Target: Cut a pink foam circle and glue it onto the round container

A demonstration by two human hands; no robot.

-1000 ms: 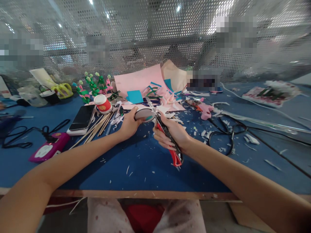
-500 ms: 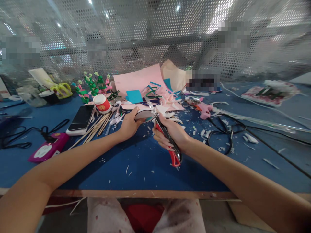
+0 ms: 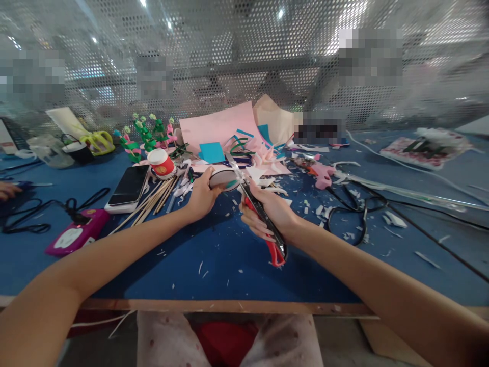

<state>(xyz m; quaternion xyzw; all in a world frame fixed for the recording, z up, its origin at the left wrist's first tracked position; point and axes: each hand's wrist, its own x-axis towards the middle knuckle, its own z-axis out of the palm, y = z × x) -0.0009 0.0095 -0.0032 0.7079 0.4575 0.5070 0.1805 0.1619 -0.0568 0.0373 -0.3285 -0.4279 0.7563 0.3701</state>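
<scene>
My left hand (image 3: 202, 198) pinches the near left edge of a round whitish piece (image 3: 224, 178) with a dark rim. It looks like a shallow ring or disc, and its exact kind is not clear. My right hand (image 3: 273, 206) is wrapped round the red and black handles of a pair of scissors (image 3: 278, 254). Their metal blades point up and away, meeting the right edge of the round piece. Both hands are above the blue table, in front of a pink sheet (image 3: 217, 125) and a blue paper square (image 3: 211, 152).
Left stand a red-and-white cup (image 3: 162, 164), wooden sticks (image 3: 160, 196), a black-topped scale-like device (image 3: 130, 186), a magenta power box (image 3: 78, 232) and paper plants (image 3: 145, 133). A pink glue gun (image 3: 321, 173), cables and scraps lie right. Another person's hand (image 3: 8, 190) shows far left.
The round piece and my left hand have shifted slightly left, and the piece has tilted a little. Another person's hand has come into view at the far left.
</scene>
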